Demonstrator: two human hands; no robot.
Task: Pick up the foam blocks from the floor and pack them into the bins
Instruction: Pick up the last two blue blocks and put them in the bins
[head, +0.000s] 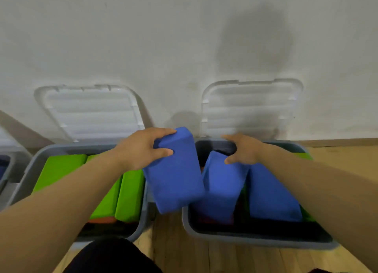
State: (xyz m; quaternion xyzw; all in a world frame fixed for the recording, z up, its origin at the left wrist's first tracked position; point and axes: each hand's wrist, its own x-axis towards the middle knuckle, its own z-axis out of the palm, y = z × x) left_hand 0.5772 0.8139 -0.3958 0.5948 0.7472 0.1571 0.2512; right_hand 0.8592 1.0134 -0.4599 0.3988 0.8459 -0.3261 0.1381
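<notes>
My left hand point(143, 148) grips the top end of a blue foam block point(176, 176), held tilted in the air over the gap between two grey bins. My right hand point(243, 150) rests with spread fingers on the top of a second blue block point(223, 187) that leans inside the right bin point(245, 237). A third blue block point(270, 197) lies flat in that bin, partly under my right forearm. The left bin point(36, 170) holds several green blocks point(61, 170), with an orange one point(102, 219) showing beneath them.
Two white bin lids point(92, 111) point(249, 107) lean against the pale wall behind the bins. A further grey bin edge point(4, 170) shows at the far left. Wooden floor point(204, 256) runs in front, and my dark-clothed knee point(112, 256) is at the bottom.
</notes>
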